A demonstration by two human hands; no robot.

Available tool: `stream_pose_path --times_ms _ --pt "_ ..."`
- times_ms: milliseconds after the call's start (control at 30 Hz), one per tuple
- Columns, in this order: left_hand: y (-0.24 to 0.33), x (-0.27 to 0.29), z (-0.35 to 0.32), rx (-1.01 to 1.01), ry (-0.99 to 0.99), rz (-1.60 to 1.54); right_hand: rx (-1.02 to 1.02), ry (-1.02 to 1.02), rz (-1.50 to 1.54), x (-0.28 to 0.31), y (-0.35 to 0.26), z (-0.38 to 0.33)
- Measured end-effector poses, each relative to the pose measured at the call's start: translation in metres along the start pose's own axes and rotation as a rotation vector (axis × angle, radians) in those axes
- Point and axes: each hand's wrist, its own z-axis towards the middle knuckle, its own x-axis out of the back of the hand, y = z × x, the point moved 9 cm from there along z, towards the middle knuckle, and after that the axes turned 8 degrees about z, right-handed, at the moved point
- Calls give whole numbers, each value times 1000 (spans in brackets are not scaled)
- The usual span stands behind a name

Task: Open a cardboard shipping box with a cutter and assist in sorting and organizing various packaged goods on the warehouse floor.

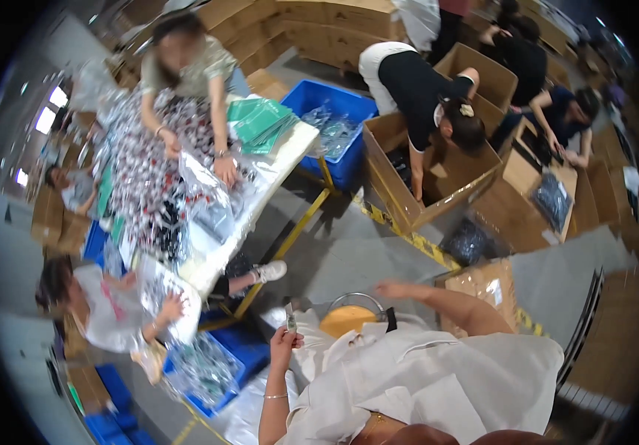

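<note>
Upright in my left hand [286, 347] is a small clear packet [290, 319] with something greenish in it, pinched between closed fingers. My right hand [393, 289] is stretched forward over the floor, beyond a stool [347, 320] with a round yellow-orange seat and a metal hoop. Motion smears its fingers, and I cannot make out anything in them. A strap or dark band shows by the stool's right side. Pale cloth from my clothes covers the area under both arms.
A white-topped table [219, 263] at left bears a heap of small packets and green sheets [260, 122]. Several people work around it and at open cartons [445, 211]. Blue bins [334, 159] stand on the floor, and a taped carton [482, 289] sits right of my arm.
</note>
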Motion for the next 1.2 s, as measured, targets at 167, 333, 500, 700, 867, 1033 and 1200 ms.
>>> stream_pose_path --times_ms 167,333,500,700,867,1033,1200 --pt "15 92 127 -109 -270 369 -850 1068 82 106 117 -161" --pt "118 35 235 -613 -292 1121 -1158 711 214 -44 121 -240" --pt "81 -74 276 -311 -551 599 -1063 77 194 -115 135 -217" --pt "-18 -169 271 64 -822 443 -943 940 798 87 176 -136" --pt "60 -264 344 -273 -679 858 -802 1283 947 255 262 -77" --pt "194 -415 426 -971 -668 1119 -598 1472 1123 362 319 -58" --pt "213 -571 495 -924 -852 1487 -432 1691 510 396 423 -132"
